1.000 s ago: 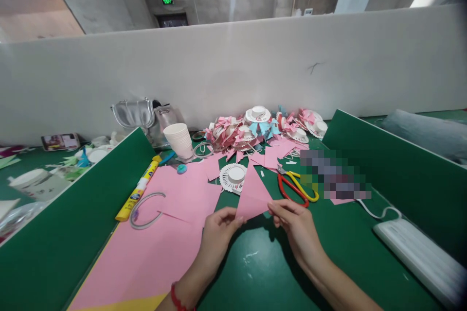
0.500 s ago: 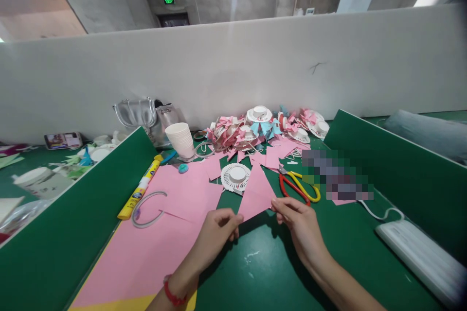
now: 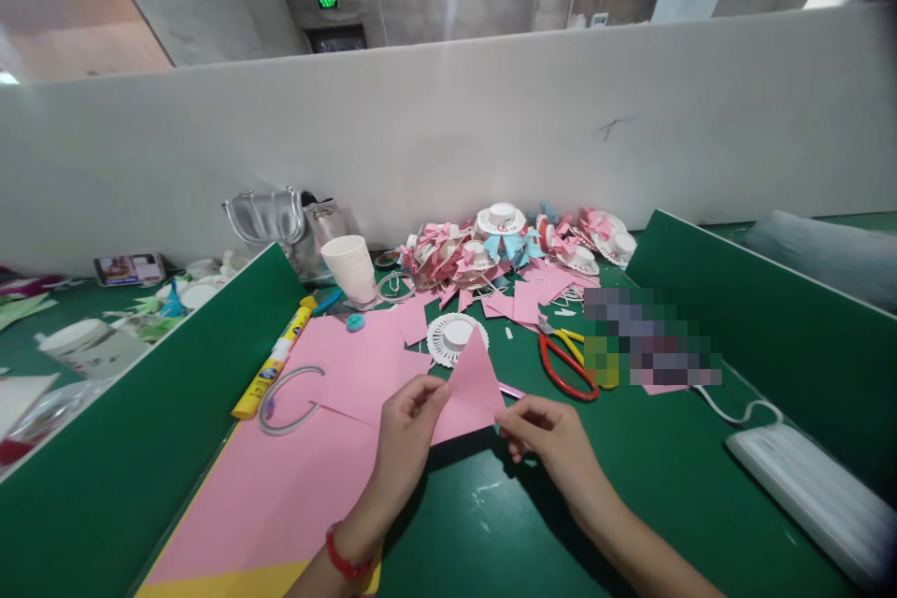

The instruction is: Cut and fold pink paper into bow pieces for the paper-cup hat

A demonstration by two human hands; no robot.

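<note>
A folded pink paper triangle (image 3: 469, 388) stands point-up just above the green table (image 3: 505, 523). My left hand (image 3: 406, 434) pinches its left lower edge. My right hand (image 3: 550, 439) pinches its right lower corner. Both hands have fingers closed on the paper. A red band circles my left wrist. Under my left forearm lies a large pink sheet (image 3: 294, 476) over a yellow one.
Red and yellow scissors (image 3: 567, 360), a white paper-plate hat (image 3: 452, 336), a clear hoop (image 3: 284, 397), a yellow glue tube (image 3: 273, 369) and stacked paper cups (image 3: 347, 269) lie beyond. Finished hats (image 3: 505, 248) pile at the wall. Green dividers flank both sides; a white power strip (image 3: 805, 491) lies right.
The paper triangle has moved a little left and nearer, and looks narrower. My right hand shifted left with it; my left hand's fingers climbed up its left edge.
</note>
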